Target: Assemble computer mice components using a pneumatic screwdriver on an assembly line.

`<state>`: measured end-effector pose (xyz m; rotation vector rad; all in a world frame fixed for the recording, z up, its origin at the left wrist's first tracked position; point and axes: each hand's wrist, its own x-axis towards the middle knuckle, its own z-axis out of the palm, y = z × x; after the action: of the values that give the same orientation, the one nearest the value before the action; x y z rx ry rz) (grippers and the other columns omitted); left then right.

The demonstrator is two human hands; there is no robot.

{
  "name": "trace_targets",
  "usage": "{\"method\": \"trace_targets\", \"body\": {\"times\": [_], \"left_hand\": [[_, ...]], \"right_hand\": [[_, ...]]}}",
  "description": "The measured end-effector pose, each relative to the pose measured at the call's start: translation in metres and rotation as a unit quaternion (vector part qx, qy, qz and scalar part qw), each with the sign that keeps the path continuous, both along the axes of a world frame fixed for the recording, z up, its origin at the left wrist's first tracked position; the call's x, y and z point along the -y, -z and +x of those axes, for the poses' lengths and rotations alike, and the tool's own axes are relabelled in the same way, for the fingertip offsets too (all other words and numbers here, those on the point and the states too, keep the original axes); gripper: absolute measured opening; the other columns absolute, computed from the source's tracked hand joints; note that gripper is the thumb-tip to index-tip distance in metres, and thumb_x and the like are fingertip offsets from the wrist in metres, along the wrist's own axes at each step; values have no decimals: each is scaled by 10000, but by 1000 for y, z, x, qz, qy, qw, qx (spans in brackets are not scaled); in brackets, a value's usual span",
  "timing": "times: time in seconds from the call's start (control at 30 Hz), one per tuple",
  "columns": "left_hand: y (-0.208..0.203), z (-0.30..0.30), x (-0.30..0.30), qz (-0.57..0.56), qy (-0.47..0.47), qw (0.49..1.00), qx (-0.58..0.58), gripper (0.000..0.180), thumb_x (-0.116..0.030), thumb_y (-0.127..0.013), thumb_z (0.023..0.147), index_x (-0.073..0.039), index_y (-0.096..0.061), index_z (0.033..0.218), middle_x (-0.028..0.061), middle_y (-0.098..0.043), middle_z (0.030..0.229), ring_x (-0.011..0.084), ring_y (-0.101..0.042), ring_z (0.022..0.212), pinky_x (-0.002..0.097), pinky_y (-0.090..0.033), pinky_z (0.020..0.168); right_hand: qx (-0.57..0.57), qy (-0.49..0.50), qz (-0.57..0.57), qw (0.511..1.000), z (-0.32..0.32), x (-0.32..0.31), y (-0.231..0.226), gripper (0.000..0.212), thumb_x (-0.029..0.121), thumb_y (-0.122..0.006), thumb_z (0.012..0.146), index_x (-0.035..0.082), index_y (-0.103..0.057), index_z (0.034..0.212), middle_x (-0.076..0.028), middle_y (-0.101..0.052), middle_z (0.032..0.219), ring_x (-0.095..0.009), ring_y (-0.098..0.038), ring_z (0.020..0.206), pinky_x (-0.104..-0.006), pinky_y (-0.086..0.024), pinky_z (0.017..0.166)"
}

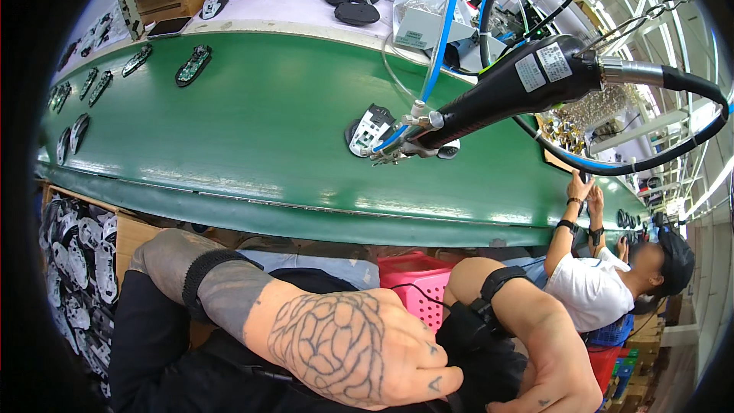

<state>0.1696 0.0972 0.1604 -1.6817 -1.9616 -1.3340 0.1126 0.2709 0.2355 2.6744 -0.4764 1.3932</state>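
My left hand [359, 348] is low in front of me, over my dark-clothed lap, its fingers curled in. Close by on the right, my right hand [554, 371] is bent downward with its fingers closed. What either hand holds, if anything, is hidden. A small black device [466, 325] with a thin cable sits by the strap on my right wrist. Beyond my hands, on the green conveyor belt [267, 130], lies a partly built computer mouse [371, 131] with a white inner part. A black handheld electric screwdriver [512, 92] hangs over it, its metal tip end beside the mouse.
Several mouse parts with green circuit boards [193, 66] lie on the belt's left. A box of mouse shells [76, 268] stands at lower left. A pink basket [420, 283] is under the belt edge. A co-worker [596, 283] works at right, near a tray of screws [566, 134].
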Motion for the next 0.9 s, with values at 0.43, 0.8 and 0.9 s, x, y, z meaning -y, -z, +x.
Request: {"method": "trace_targets", "body": {"times": [0.43, 0.8, 0.9], "left_hand": [[26, 9, 11, -6, 77, 988, 136, 201, -141, -647, 839, -21, -607, 995, 19, -525, 586, 135, -558, 510, 236, -424, 424], [15, -15, 12, -12, 80, 987, 138, 196, -168, -652, 841, -36, -622, 982, 42, -598, 639, 177, -595, 537, 256, -449, 445], [9, -20, 12, -25, 69, 989, 125, 189, -167, -663, 831, -39, -632, 967, 27, -574, 616, 158, -582, 534, 248, -428, 431]], "right_hand": [[-129, 5, 271, 954, 5, -8, -12, 192, 182, -546, 788, 14, -568, 697, -61, -564, 627, -144, -564, 540, -255, -441, 484], [-79, 32, 321, 943, -4, -12, -5, 170, 135, -540, 800, -14, -610, 754, -80, -575, 685, -154, -567, 583, -240, -453, 533], [-20, 86, 309, 947, -21, -17, -2, 139, 87, -550, 797, -26, -633, 794, -94, -579, 690, -142, -557, 555, -218, -454, 510]]}}
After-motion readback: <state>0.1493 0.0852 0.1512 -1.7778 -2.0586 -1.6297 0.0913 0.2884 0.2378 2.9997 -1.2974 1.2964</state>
